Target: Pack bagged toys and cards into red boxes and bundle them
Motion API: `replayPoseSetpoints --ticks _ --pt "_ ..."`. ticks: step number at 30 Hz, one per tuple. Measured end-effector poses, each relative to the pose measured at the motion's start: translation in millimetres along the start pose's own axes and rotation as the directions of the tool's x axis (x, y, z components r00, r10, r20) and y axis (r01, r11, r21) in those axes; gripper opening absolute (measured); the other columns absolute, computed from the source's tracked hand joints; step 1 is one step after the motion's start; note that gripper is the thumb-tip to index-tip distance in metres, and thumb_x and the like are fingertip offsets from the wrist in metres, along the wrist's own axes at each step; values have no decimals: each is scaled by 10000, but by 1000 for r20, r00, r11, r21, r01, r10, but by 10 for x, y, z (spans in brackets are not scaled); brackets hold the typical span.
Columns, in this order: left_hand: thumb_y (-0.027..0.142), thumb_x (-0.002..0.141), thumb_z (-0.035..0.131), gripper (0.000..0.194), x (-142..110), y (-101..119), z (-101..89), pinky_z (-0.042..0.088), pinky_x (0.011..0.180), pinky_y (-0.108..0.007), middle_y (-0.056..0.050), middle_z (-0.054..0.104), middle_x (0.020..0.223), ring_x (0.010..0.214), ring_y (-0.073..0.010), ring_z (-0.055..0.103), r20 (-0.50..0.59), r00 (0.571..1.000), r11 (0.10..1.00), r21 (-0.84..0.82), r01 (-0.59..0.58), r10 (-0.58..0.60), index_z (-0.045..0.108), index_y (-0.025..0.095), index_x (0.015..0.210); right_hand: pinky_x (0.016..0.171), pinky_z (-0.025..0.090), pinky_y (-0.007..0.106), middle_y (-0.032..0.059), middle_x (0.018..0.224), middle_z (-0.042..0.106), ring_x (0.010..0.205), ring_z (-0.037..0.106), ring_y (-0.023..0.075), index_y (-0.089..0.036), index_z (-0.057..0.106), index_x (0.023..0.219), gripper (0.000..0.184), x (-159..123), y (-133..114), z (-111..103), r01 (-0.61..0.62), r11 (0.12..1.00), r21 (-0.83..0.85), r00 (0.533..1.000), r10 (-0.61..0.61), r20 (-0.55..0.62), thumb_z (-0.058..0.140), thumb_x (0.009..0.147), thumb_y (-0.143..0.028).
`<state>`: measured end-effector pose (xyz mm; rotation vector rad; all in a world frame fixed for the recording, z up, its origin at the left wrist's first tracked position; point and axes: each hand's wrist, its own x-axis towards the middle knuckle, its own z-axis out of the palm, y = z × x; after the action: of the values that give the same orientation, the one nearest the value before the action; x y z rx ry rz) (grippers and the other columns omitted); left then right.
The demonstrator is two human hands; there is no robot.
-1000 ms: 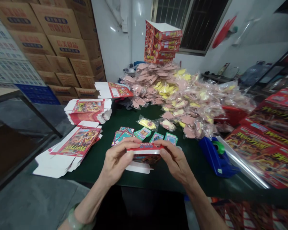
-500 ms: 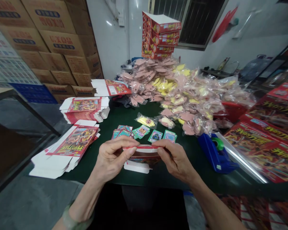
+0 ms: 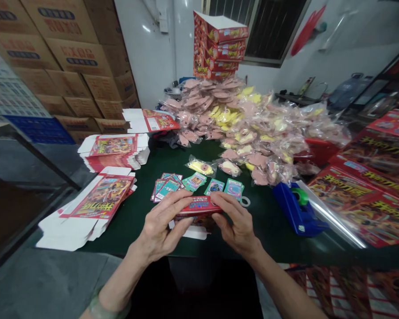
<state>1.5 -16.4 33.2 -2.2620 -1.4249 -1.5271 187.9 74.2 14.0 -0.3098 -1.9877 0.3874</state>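
A small red printed carton [image 3: 199,205] stands at the near side of the dark green table, its top flap folded down. My left hand [image 3: 161,223] grips the carton's left end, fingers over the top and thumb on the near side. At the other end, my right hand [image 3: 235,225] grips it the same way. A white flap [image 3: 193,232] sticks out below, toward me. Just beyond lie fanned teal-and-red cards [image 3: 168,188] and small piles of green cards [image 3: 195,181]. A pale ring [image 3: 245,201] rests beside my right fingers.
Flat cartons [image 3: 103,197] are stacked on the left. A blue tape dispenser [image 3: 297,212] and filled red boxes [image 3: 379,199] stand on the right. Bagged pink and yellow toys [image 3: 229,115] heap up at the back, before piled display boxes [image 3: 221,48].
The carton's top flap has come down over the opening, and its printed face now shows. My fingers moved from the flap's edge onto the top. The pale ring has come into sight.
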Motion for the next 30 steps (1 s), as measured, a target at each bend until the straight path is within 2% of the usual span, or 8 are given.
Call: replayPoseSetpoints --ticks 6,10,12,15,19,24,28,30 --pt "85 758 642 308 -24 -69 157 533 743 -285 -60 621 1040 905 -173 629 -191 978 997 -11 82 -82 638 233 1028 846 516 342 81 1076 628 989 609 182 -242 518 1201 332 -77 -10 151 -124 992 22 992 124 -17 495 879 -166" --pt "125 763 639 253 -27 -70 196 517 661 -244 -28 647 937 794 -150 635 -227 967 991 35 131 -120 649 245 986 691 537 288 108 1154 582 857 629 157 -223 383 1314 472 -211 57 -129 -305 950 -72 952 303 -43 521 862 -227" --pt "169 759 652 264 -65 -59 217 514 664 -250 -20 659 939 775 -154 636 -260 953 977 97 189 -158 635 253 1009 615 514 267 83 1024 607 716 606 133 -195 458 1241 403 -336 162 -506 -503 840 -203 859 458 -231 520 851 -277" --pt "252 732 693 425 -159 -51 264 513 665 -269 -25 671 941 756 -176 644 -318 902 922 154 354 -293 570 248 1138 662 478 317 53 803 598 673 552 159 -159 619 957 261 -556 357 -1228 -746 567 -349 659 555 -508 508 819 -351" --pt "239 707 716 626 -240 -68 344 524 703 -255 -27 651 973 780 -172 644 -309 853 904 -67 422 -421 454 235 1276 652 440 328 57 717 616 660 543 191 -156 667 750 192 -741 612 -1915 -846 409 -343 533 672 -514 596 704 -328" --pt "239 708 711 575 -236 -96 402 515 711 -244 -24 632 985 766 -156 619 -312 826 883 -180 434 -469 492 234 1240 573 444 246 -20 551 582 569 548 131 -152 626 579 195 -720 796 -2082 -935 272 -226 329 904 -272 689 699 -292" --pt "296 706 711 526 -244 -106 413 492 700 -280 -32 629 979 732 -167 589 -337 818 882 -114 457 -467 533 235 1197 602 502 251 -1 787 617 654 585 99 -117 606 854 185 -653 829 -2087 -992 84 -93 103 969 -225 572 866 -298" --pt "299 717 701 499 -241 -97 414 480 733 -289 -37 626 992 744 -170 584 -341 821 887 -110 448 -457 540 236 1185 634 521 274 30 907 615 725 599 113 -126 584 983 205 -641 829 -2085 -1000 21 -12 23 968 -251 535 892 -303"
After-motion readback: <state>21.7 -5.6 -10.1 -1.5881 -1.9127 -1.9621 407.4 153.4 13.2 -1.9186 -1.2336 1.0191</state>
